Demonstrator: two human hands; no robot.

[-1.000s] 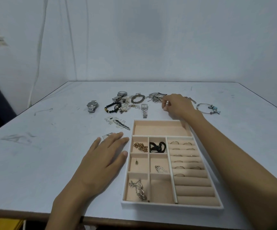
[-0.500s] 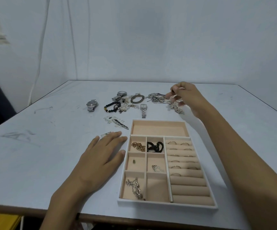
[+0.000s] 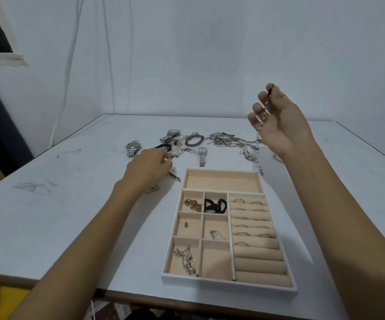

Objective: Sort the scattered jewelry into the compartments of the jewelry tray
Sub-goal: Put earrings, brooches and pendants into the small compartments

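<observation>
A beige jewelry tray (image 3: 230, 284) lies on the white table (image 3: 71, 215), with rings in its right-hand rolls and small pieces in several left compartments; its long top compartment holds nothing. My right hand (image 3: 279, 121) is raised well above the table, pinching a silver beaded chain (image 3: 258, 144) that dangles toward the tangled pile of chains (image 3: 228, 140). My left hand (image 3: 151, 167) rests on the table left of the tray, fingers curled over small pieces by a black bead bracelet (image 3: 164, 147); whether it grips any is hidden.
Loose pieces lie behind the tray: a silver watch (image 3: 132, 147), two more watches (image 3: 172, 135), a braided bracelet (image 3: 194, 140), a square-faced watch (image 3: 202, 155) and a dark clip (image 3: 175, 176). The table's front edge runs close to the tray.
My right hand has risen from the chain pile, lifting a beaded chain with it. My left hand has moved from beside the tray forward to the small pieces near the black bracelet.
</observation>
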